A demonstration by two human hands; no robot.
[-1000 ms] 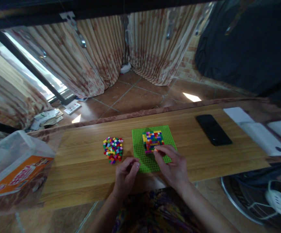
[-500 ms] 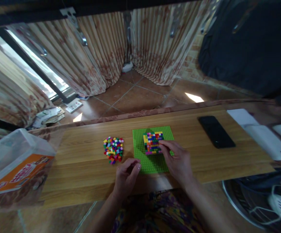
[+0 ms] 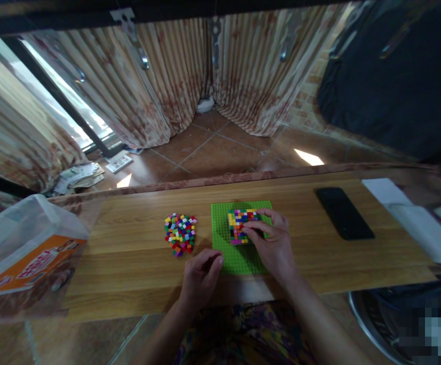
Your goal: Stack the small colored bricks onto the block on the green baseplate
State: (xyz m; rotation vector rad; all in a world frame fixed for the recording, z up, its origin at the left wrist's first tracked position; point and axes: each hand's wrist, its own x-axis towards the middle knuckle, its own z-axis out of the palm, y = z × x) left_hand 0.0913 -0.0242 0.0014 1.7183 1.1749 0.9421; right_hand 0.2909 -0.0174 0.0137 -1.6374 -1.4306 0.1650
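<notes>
Can't tell grip of left hand [image 3: 202, 276], or right hand [image 3: 276, 248] touching brick block [image 3: 237, 222], nor tub's [image 3: 33, 253] contents by table's [image 3: 129, 274] left edge.

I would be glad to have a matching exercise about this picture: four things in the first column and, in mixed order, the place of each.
Things
1. Loose pile of small multicoloured bricks
2. Flat black rectangular phone
3. Clear plastic box with orange label
4. Multicoloured blocky brick structure

Places
A. On the square green studded baseplate, with the right hand at it
B. At the picture's left edge
C. On the brown wooden tabletop, right of the baseplate
D. On the tabletop, just left of the baseplate

Pairs: 1-D, 2-C, 3-B, 4-A
</notes>
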